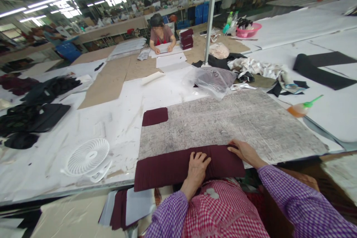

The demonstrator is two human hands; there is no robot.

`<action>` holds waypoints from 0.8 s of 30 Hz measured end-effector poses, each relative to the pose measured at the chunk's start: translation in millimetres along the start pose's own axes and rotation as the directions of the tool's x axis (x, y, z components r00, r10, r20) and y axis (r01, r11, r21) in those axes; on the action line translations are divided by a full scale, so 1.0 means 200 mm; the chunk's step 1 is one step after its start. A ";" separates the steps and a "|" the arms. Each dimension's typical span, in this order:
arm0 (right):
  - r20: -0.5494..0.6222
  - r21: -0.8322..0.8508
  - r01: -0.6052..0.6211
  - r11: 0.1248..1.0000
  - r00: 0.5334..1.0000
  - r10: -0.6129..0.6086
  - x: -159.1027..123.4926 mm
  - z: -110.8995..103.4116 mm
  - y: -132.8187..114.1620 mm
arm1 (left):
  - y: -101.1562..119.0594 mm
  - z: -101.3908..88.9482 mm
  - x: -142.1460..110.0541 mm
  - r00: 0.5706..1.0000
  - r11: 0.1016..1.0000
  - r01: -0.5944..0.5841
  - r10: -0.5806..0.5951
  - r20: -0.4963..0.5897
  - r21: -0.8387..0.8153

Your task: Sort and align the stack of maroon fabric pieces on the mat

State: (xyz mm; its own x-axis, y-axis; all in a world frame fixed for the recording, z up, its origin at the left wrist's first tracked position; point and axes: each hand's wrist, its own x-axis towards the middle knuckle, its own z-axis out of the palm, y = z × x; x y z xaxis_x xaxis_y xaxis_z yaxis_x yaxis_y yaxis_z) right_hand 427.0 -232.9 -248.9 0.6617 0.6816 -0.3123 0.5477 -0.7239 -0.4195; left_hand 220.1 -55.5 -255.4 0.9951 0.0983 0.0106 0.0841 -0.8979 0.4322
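Note:
A long row of overlapping maroon fabric pieces [164, 169] lies along the table's front edge, its near side hanging slightly over. My left hand [197, 166] rests on top of the row with fingers spread and a little bent. At the row's right end, my right hand [244, 152] pinches the far edge of the fabric between thumb and fingers. Beyond the row, a small maroon stack [155, 116] sits at the far left corner of a worn grey board [223, 122].
A white fan [88, 157] lies at left. Behind the board are a clear plastic bag [214, 80] and a metal post [211, 18]. An orange-filled bottle with a green spout [301, 109] lies at right. Across the table sits a co-worker [161, 35] beside maroon stacks [186, 39].

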 end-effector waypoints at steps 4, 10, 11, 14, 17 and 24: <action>-0.009 0.006 -0.011 1.000 1.000 0.011 -0.02 -0.01 0.02 | 0.00 0.00 0.00 1.000 1.000 0.002 -0.002 0.003 -0.005; -0.025 -0.012 -0.024 1.000 0.999 0.023 -0.01 -0.03 0.00 | 0.00 0.00 0.00 1.000 1.000 0.004 -0.004 0.007 -0.022; -0.027 -0.015 -0.025 1.000 0.999 0.024 -0.01 -0.04 0.00 | 0.00 0.00 0.00 1.000 1.000 0.004 -0.004 0.007 -0.024; -0.036 -0.024 -0.025 0.999 0.999 0.025 0.00 -0.03 -0.01 | 0.00 0.00 0.00 1.000 0.999 0.006 -0.006 0.006 -0.032; -0.048 -0.027 -0.017 0.999 0.999 0.016 0.01 -0.03 -0.01 | 0.00 0.00 0.00 1.000 0.999 0.009 -0.009 0.002 -0.040; -0.081 -0.017 -0.015 1.000 0.997 0.014 -0.01 -0.02 0.00 | 0.02 -0.01 0.00 0.999 0.997 0.033 -0.035 -0.023 -0.066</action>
State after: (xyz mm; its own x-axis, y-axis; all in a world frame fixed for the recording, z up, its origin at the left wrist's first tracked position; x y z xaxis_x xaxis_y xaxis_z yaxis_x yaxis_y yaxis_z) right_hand 428.0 -235.1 -244.2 0.7086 0.6607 -0.2476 0.5461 -0.7358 -0.4005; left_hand 220.0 -57.7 -253.0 0.9901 0.1395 0.0164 0.1136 -0.8638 0.4909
